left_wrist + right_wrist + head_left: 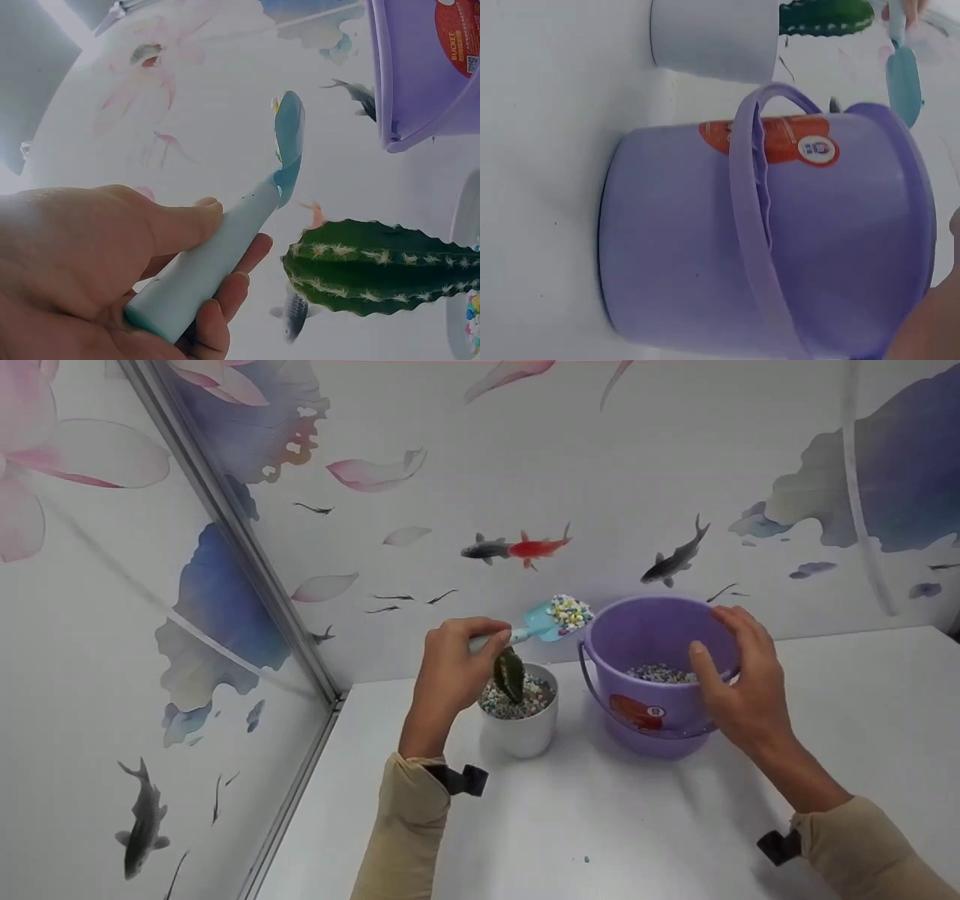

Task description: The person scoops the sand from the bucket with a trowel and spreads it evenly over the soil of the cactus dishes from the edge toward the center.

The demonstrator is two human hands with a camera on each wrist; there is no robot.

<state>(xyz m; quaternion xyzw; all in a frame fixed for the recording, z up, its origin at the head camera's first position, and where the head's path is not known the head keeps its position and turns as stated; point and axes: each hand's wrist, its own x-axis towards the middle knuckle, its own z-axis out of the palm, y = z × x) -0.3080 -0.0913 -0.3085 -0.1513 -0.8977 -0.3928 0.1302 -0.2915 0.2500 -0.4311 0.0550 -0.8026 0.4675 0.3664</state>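
White tabletop [615, 825] lies bare at 6 o'clock; our left hand [450, 667] grips a light-blue plastic trowel [544, 622], our right hand [739, 682] clasps the purple plastic bucket's [652, 697] rim.

The left hand [452, 664] is raised with fingers curled in a grip; the right hand [739, 679] is spread, its fingers gently bent.
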